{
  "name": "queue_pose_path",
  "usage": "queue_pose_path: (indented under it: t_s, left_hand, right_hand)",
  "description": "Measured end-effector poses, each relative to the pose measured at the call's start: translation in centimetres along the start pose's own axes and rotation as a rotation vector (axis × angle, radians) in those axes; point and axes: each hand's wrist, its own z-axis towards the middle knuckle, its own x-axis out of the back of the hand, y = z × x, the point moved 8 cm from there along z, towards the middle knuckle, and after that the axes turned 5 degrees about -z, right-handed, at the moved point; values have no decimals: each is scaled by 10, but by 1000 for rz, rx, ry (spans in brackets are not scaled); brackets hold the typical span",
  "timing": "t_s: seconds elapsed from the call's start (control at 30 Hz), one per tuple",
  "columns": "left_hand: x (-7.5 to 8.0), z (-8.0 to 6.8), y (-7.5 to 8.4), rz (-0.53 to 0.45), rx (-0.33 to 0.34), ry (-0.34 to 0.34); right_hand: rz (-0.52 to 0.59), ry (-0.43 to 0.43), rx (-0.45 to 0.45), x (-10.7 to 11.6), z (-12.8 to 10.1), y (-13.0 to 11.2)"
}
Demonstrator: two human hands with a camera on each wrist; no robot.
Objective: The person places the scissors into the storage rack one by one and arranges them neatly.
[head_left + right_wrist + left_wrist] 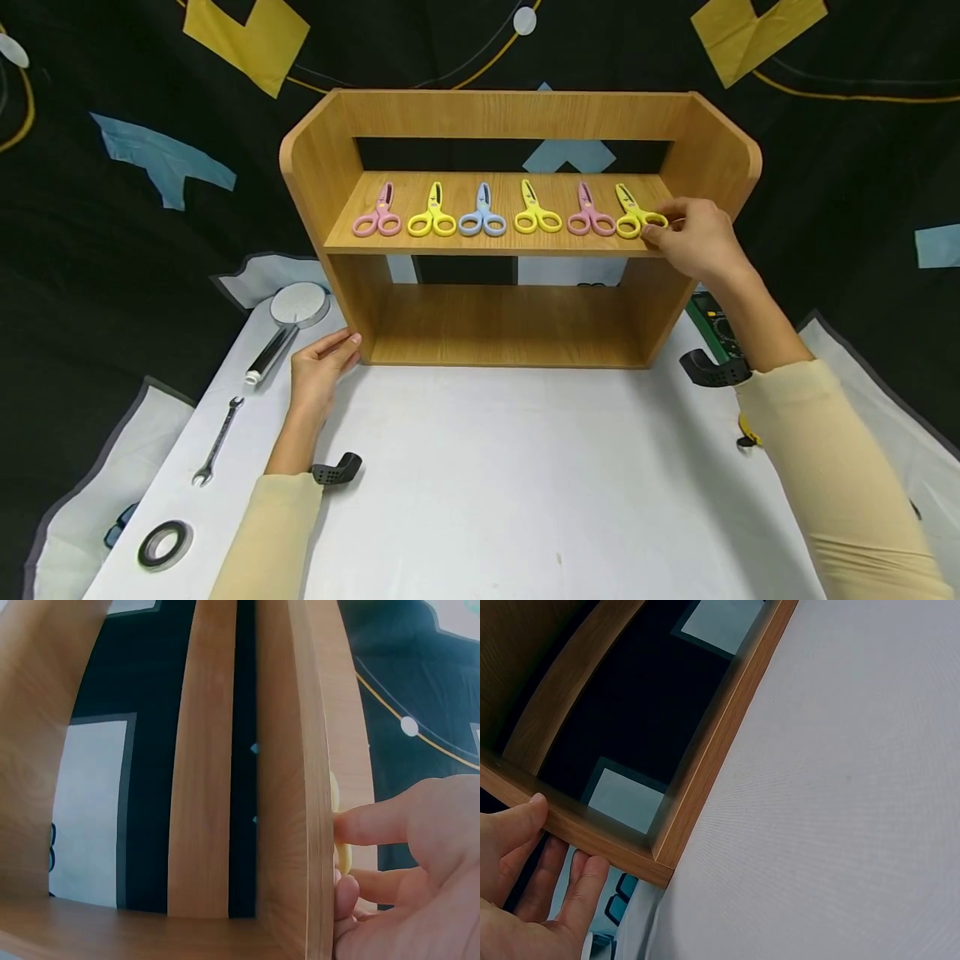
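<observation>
A two-tier wooden shelf (517,112) stands on the white table. Several small scissors lie in a row on its upper board, points toward the back: pink scissors (379,212), yellow scissors (432,212) and blue scissors (483,212) on the left, then yellow scissors (536,210) and pink scissors (589,212). At the right end, my right hand (697,237) pinches a handle loop of other yellow scissors (628,215); its fingers partly cover that loop. My left hand (318,375) holds the lower front edge of the shelf's left side panel (592,832), thumb and fingers on either side.
Left of the shelf lie a round-headed tool with a black handle (272,354), a wrench (217,442) and a black tape roll (165,545). Behind the right forearm are a green multimeter (712,325) and a small yellow object (747,432). Dark cloth hangs behind.
</observation>
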Motion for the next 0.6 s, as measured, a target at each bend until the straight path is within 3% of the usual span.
queue_pose_path:
  t_s: [0.27,0.43,0.5,0.6]
  left_hand:
    - [-2,0,2,-19,-9,-3]
    - [-3,-5,12,27,-99,14]
    - [-4,-9,19,118,-164,21]
    - [-9,-18,34,378,-281,18]
  right_hand:
    - [-57,49,20,-1,-3,-2]
    - [-27,121,55,4,-14,1]
    - [26,188,87,5,-25,4]
    - [122,299,177,1,-44,8]
